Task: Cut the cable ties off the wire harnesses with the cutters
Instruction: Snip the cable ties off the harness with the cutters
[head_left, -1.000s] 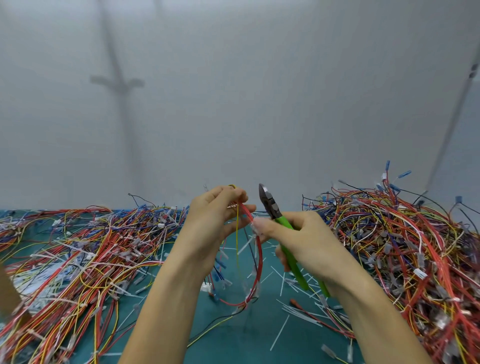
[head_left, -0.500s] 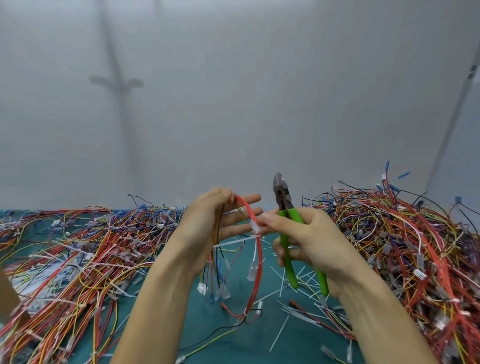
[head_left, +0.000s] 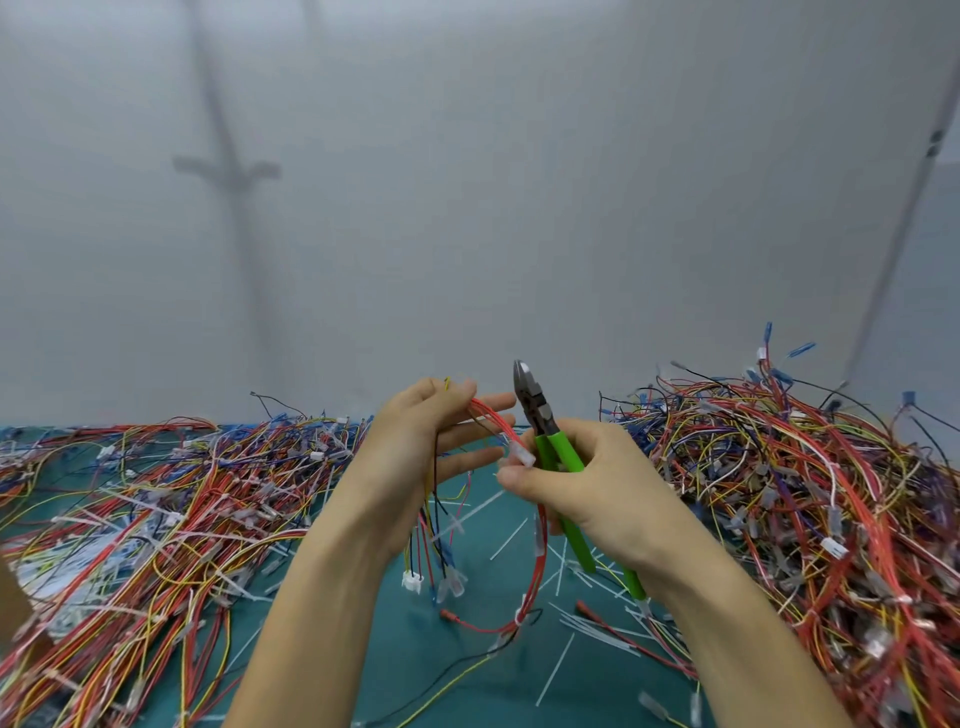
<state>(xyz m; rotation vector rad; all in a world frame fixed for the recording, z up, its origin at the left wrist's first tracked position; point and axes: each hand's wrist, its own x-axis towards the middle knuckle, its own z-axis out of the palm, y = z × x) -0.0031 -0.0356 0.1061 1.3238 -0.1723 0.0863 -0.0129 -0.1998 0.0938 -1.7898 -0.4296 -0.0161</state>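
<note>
The L wire heap (head_left: 156, 509) covered the left side of the green tabletop (head_left: 467, 686), a loose tangle of red, yellow, blue and white leads reaching the left edge and the far edge, w/ a grey wall (head_left: 467, 208) behind; the L hand (head_left: 410, 462) was raised over the tabletop's middle, its grip clamped on the harness (head_left: 493, 420): thumb on top pressing the red leads against the forefinger, the other fingers fairly straight; thin yellow, black, red and blue leads hung down from the palm, ending in white and clear connectors just above the tabletop; the red leads ran right from the L hand, then dropped in a long loop toward the near-middle of the tabletop, w/ a small white band (head_left: 519, 617) round the loop's low end; just beside the L fingertips, the R hand (head_left: 608, 499) pinched a white sleeve (head_left: 523, 455) on the red leads btw thumb and forefinger, the rest of its grip wrapped round the green handles of the cutters (head_left: 540, 415); the cutters stood nearly upright, dark jaws pointing up, apparently together, clear of the harness; white cut tie strips (head_left: 563, 670) lay scattered on the tabletop below both hands; the R wire heap (head_left: 810, 493), taller, filled the right side out to the right edge.
</note>
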